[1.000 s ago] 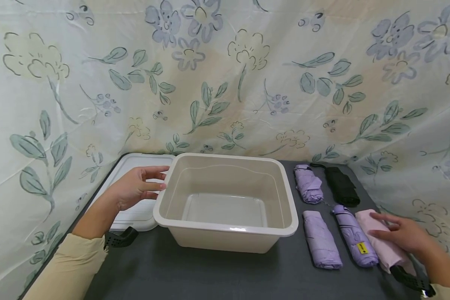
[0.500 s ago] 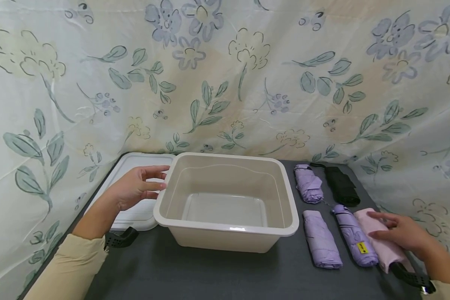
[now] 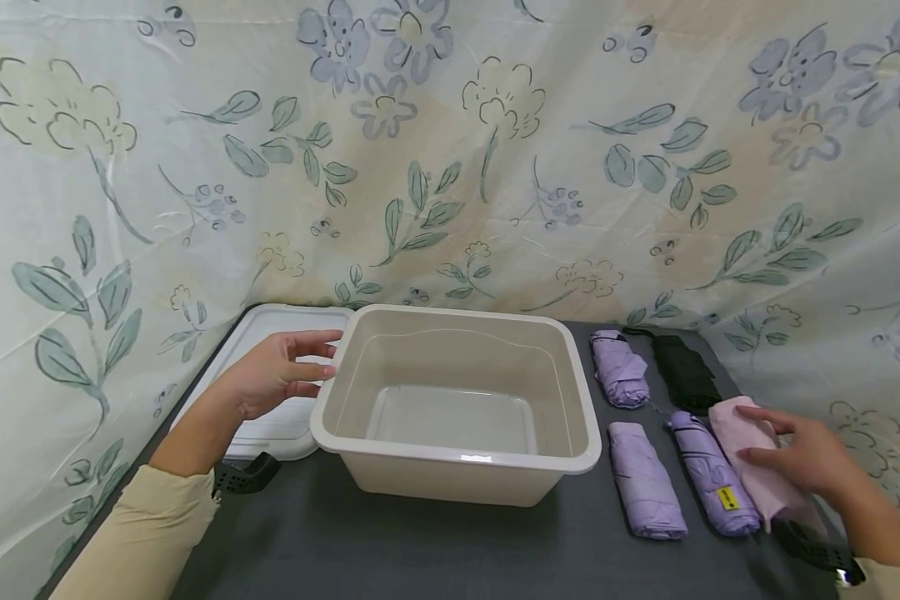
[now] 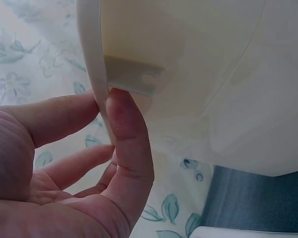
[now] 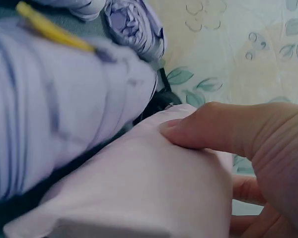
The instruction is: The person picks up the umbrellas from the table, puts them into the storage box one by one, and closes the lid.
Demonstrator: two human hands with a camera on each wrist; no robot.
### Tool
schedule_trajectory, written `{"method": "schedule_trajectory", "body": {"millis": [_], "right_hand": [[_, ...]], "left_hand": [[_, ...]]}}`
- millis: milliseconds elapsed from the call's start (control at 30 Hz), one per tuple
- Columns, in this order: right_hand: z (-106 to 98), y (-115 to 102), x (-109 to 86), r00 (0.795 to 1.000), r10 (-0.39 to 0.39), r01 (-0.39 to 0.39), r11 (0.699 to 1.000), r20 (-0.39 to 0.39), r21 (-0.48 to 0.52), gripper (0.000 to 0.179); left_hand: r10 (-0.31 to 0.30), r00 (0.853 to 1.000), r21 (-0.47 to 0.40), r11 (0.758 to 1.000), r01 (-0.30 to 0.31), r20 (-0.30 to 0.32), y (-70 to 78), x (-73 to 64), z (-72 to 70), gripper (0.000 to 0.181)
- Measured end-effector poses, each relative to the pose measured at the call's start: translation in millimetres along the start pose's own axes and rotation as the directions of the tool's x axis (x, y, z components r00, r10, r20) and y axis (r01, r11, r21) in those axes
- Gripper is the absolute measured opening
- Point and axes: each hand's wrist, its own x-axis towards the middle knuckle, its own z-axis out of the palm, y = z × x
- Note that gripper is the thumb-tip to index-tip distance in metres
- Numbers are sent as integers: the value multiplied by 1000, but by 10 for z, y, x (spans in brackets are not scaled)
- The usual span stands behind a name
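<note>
A beige plastic bin (image 3: pixel 450 483) stands mid-table, nothing inside it. My left hand (image 3: pixel 273 377) pinches its left rim between thumb and fingers; the left wrist view shows the bin's rim (image 4: pixel 93 54) between them. At the right, my right hand (image 3: pixel 813 454) grips a pink fabric roll (image 3: pixel 742 437), thumb on top and fingers along its far side. The roll's far end is raised, and the hand hides part of its near end. Just left of it lies a lilac roll (image 3: pixel 712 475) with a yellow tag (image 5: pixel 54 27).
Two more lilac rolls (image 3: pixel 647 483) (image 3: pixel 619 371) and a black roll (image 3: pixel 686 375) with a strap lie between the bin and the right edge. A white lid (image 3: pixel 270 433) lies behind my left hand. Floral cloth (image 3: pixel 450 167) hangs round the table's back and sides.
My right hand has tightened round the pink roll and tipped its far end up and slightly forward. The left hand and bin keep their places.
</note>
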Motion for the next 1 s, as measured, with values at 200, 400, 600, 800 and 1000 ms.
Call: {"method": "schedule_trajectory", "body": {"millis": [200, 400, 600, 800, 1000], "right_hand": [[-92, -192, -7, 997, -36, 34, 999, -75, -25, 92], [-175, -385, -29, 994, -55, 54, 998, -93, -16, 94], [-228, -628, -89, 990, -78, 79, 997, -117, 3, 93], [-334, -887, -113, 985, -132, 139, 988, -110, 61, 90], [-440, -1143, -135, 980, -156, 167, 983, -123, 81, 91]], "left_hand": [[-1, 1000, 0, 1000, 1, -7, 6, 3, -6, 72], [-3, 1000, -9, 1000, 3, -7, 4, 14, -10, 72], [-5, 1000, -14, 1000, 5, -8, 9, 21, -19, 72], [-14, 1000, -15, 1000, 14, -10, 31, 26, -9, 72], [-24, 1000, -15, 1000, 24, -8, 42, 33, -9, 72]]}}
